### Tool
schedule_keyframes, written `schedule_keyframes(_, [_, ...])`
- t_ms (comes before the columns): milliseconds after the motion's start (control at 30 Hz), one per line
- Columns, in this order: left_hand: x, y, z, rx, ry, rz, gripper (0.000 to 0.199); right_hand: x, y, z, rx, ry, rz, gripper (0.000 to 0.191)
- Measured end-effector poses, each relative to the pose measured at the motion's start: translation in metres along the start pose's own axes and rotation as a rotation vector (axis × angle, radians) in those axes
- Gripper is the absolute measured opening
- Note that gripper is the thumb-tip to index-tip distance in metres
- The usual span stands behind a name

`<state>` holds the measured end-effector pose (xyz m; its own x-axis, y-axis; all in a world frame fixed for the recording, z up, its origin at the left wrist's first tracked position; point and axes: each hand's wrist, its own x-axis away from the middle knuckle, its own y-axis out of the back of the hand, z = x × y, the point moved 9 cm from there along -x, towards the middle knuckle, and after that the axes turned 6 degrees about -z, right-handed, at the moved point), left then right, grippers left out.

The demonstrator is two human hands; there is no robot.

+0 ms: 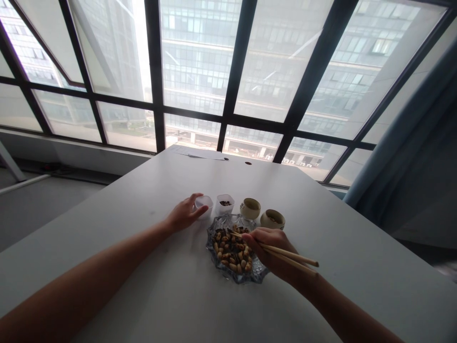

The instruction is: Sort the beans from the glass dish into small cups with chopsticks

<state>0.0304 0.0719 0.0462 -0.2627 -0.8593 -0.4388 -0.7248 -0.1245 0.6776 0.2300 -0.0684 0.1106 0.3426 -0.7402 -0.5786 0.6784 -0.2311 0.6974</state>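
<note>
Two arms (117,267) outstretched, converging | left hand (183,214) clasping clear cup (206,202) | right hand (269,244) pinching chopsticks (310,261)

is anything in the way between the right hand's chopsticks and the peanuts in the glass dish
Nothing visible is. The right hand holds the chopsticks over the right side of the glass dish, their tips at the dark seeds and peanuts. The round cups stand beyond the rim, off that path.
</note>
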Motion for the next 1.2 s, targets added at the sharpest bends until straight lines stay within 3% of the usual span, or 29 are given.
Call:
schedule_keyframes(233, [0.000, -0.001, 0.001, -0.009, -0.016, -0.003, 0.075, 0.000, 0.005, 0.000, -0.008, 0.081, -0.062, 0.038])
schedule_keyframes(567, [0.000, -0.001, 0.001, -0.017, -0.022, -0.005, 0.073, -0.005, 0.015, -0.009, -0.091, -0.021, -0.080, 0.043])
schedule_keyframes(800, [0.000, -0.001, 0.001, -0.024, -0.017, 0.001, 0.075, -0.003, 0.004, -0.009, -0.133, -0.052, -0.027, 0.042])
schedule_keyframes(1200, [0.000, 0.000, 0.002, -0.008, -0.028, -0.027, 0.068, -0.002, 0.004, 0.000, -0.139, 0.011, 0.029, 0.041])
